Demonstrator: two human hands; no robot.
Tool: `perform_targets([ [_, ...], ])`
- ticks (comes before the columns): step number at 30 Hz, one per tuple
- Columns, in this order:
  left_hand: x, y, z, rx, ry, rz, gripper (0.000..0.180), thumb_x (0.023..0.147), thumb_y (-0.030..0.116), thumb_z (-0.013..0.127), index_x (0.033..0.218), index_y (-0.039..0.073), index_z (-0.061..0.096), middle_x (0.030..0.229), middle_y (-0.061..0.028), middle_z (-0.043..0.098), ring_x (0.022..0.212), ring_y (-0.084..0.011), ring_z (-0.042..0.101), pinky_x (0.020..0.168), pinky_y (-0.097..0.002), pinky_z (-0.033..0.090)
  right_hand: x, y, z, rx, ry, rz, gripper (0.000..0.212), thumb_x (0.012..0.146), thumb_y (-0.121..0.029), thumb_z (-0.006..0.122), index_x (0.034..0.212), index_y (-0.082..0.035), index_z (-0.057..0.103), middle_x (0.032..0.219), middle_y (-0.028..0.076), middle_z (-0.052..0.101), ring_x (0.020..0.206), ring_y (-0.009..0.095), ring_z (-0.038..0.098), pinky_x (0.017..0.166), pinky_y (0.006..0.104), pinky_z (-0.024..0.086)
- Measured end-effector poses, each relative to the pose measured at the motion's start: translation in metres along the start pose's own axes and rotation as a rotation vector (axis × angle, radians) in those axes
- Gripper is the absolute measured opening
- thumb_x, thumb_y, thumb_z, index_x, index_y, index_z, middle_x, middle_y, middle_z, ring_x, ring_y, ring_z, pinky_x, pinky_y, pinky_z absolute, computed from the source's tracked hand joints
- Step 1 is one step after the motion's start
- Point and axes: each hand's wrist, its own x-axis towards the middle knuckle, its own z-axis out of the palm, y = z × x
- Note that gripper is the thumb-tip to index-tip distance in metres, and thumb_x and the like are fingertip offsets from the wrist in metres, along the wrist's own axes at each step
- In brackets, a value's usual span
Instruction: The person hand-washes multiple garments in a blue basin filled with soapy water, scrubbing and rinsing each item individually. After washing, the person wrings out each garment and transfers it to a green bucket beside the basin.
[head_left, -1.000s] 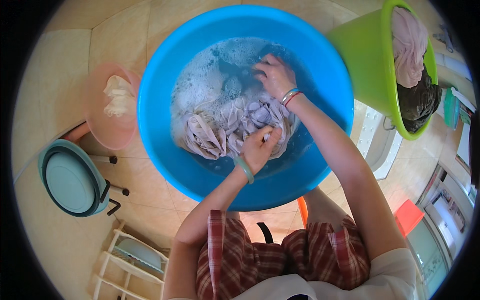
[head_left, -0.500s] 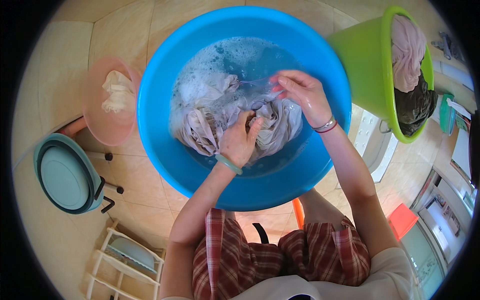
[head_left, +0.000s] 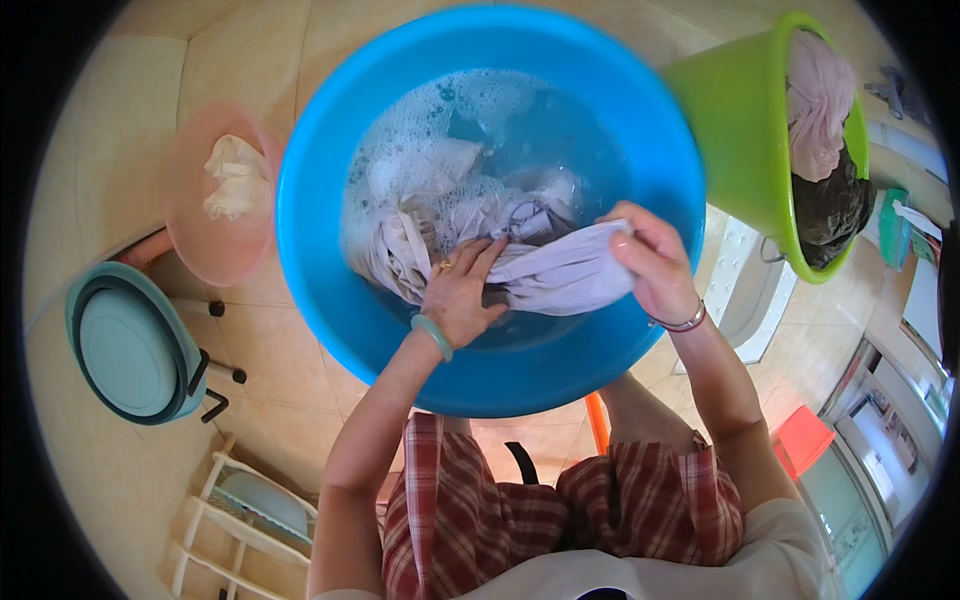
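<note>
In the large blue basin [head_left: 520, 395], a wet pale lilac-grey garment [head_left: 565, 275] lies partly in sudsy water. My right hand [head_left: 660, 270] is closed on one end of it, near the basin's right side, with a length of cloth stretched toward my left hand. Fingers extended and thumb apart, my left hand [head_left: 465, 290] rests on the cloth at the middle of the basin. More bunched wet cloth [head_left: 400, 250] sits beside that hand, partly under foam. The lower folds are hidden by the water.
A green bucket [head_left: 725, 120] holding pink and dark cloths stands at the right. At the left are a pink basin [head_left: 190, 240] with a cream cloth and a teal folding basin [head_left: 130, 350]. A wooden rack [head_left: 240, 515] stands at the lower left.
My right hand has moved down and now grips the garment, where it held thin strands before. A length of cloth is drawn out to the right. My left hand has shifted slightly left, fingers now extended.
</note>
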Motion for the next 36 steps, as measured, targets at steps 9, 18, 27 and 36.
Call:
perform_targets([
  [9,-0.004,0.031,-0.095,-1.061,0.124,-0.274,0.022,0.087,0.009,0.067,0.107,0.001,0.062,0.102,-0.0048,0.066,0.091,-0.0146,0.062,0.082,-0.0275,0.05,0.055,0.007,-0.054,-0.167,0.363,-0.127,0.019,0.092,-0.022,0.067,0.091,-0.003,0.063,0.086,-0.001,0.061,0.084,0.006,0.054,0.076,0.0228,0.044],
  [18,0.08,-0.033,-0.049,-1.226,0.413,-0.414,0.054,0.085,-0.006,0.061,0.134,0.006,0.042,0.122,-0.0099,0.058,0.114,-0.0193,0.056,0.096,-0.0323,0.046,0.13,0.084,-0.012,-1.242,0.162,-0.418,0.054,0.086,-0.023,0.07,0.131,-0.005,0.048,0.128,0.015,0.052,0.107,0.033,0.059,0.091,0.0435,0.049],
  [27,0.079,0.002,-0.032,-1.799,0.381,-0.436,0.068,0.095,0.016,0.058,0.153,0.018,0.022,0.137,-0.0143,0.047,0.126,-0.0283,0.047,0.103,-0.0355,0.042,0.083,0.074,0.074,-0.859,-0.21,-0.451,0.03,0.081,-0.01,0.063,0.11,-0.007,0.055,0.104,0.015,0.06,0.096,0.036,0.062,0.081,0.0432,0.052],
  [36,0.06,0.029,-0.014,-1.809,0.466,-0.559,0.026,0.1,0.031,0.052,0.113,0.01,0.059,0.105,-0.0043,0.06,0.101,-0.0183,0.058,0.083,-0.033,0.049,0.068,0.066,0.114,-1.228,-0.004,-0.858,0.012,0.083,-0.023,0.066,0.076,-0.015,0.06,0.065,0.003,0.053,0.056,0.022,0.06,0.048,0.0369,0.049],
])
